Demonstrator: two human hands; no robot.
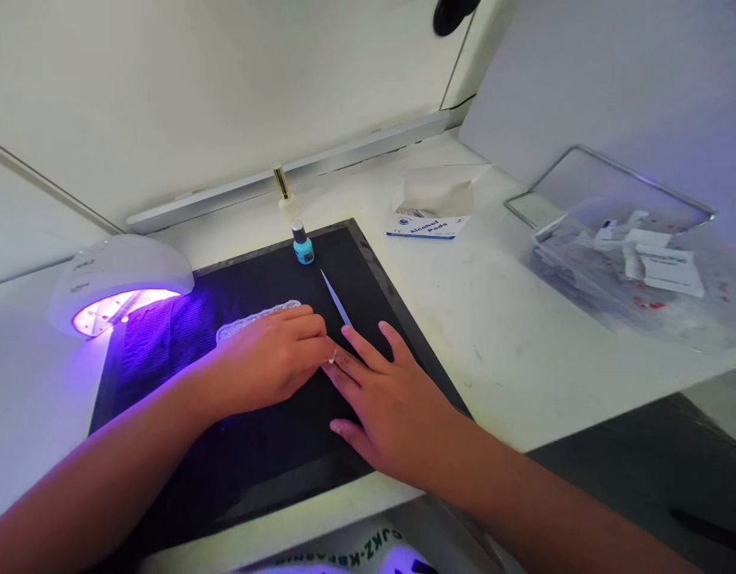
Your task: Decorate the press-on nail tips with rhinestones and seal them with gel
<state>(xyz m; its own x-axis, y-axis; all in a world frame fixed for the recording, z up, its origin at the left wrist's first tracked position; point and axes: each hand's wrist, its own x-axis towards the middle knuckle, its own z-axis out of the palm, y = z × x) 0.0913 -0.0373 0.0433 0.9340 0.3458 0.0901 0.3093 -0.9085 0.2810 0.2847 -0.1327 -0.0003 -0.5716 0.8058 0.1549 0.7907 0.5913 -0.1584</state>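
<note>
right hand: flat on the black mat, fingers spread | left hand: fingers together, pinching a small white nail tip on the right hand's finger | nail file: just behind

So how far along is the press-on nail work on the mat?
Set out already: the lit UV lamp, teal bottle, nail file and tip tray on the black mat. In hand: the left hand presses on a fingertip of the flat right hand. The other nails look bare.
</note>
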